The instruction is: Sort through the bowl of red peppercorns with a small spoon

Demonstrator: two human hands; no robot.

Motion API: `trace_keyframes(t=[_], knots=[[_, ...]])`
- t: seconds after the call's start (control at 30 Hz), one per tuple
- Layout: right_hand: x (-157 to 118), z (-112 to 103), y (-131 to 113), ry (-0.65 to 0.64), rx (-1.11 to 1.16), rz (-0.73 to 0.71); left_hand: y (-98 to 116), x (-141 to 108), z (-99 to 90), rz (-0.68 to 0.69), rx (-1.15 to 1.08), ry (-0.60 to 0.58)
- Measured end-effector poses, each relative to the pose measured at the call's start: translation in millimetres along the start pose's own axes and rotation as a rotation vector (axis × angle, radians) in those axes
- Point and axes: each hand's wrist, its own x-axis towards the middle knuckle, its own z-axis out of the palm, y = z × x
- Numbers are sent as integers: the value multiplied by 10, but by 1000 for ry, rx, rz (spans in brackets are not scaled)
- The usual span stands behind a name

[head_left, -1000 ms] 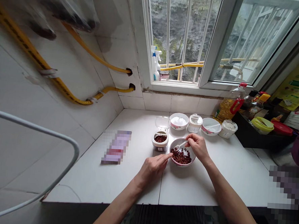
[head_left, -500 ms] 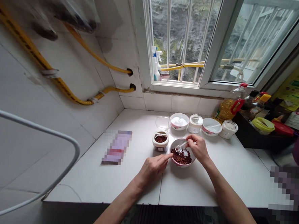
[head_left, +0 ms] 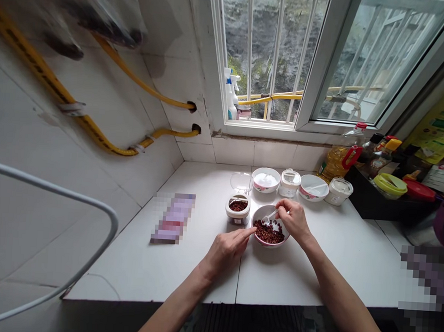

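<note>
A white bowl (head_left: 261,212) with a pink-patterned outside holds dark red-brown grains (head_left: 268,234) that look like Sichuan peppercorns. From the left, my left hand (head_left: 227,246) grips the near-left rim, its fingers reaching over the edge; the thumb is mostly hidden. Pinched in my right hand (head_left: 293,219) is a small clear-white plastic spoon (head_left: 269,217), its tip down among the grains. Just left of the bowl stands a seasoning jar (head_left: 237,216) with its clear lid (head_left: 241,182) flipped up, containing the same sort of grains.
Behind stand a bowl of white powder (head_left: 266,180), a lidded jar (head_left: 290,183), a bowl with a spoon (head_left: 314,188) and another jar (head_left: 341,192). An oil bottle (head_left: 339,158) is at the back right, beside a black rack (head_left: 374,200). A purple packet (head_left: 174,218) lies left.
The spoon's tip has shifted slightly to the right inside the bowl. Both hands stay almost where they were.
</note>
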Motion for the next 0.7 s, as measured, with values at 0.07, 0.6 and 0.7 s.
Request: trace_keyframes(t=[0.07,0.6,0.7], knots=[[1,-1,0,-16,32,34,-3,-4,4,2,-9,-1],[12,-14,38,-26,156,135,0,2,-4,8,-9,-1],[34,-24,46,-34,264,169,-5,0,0,10,-6,3]])
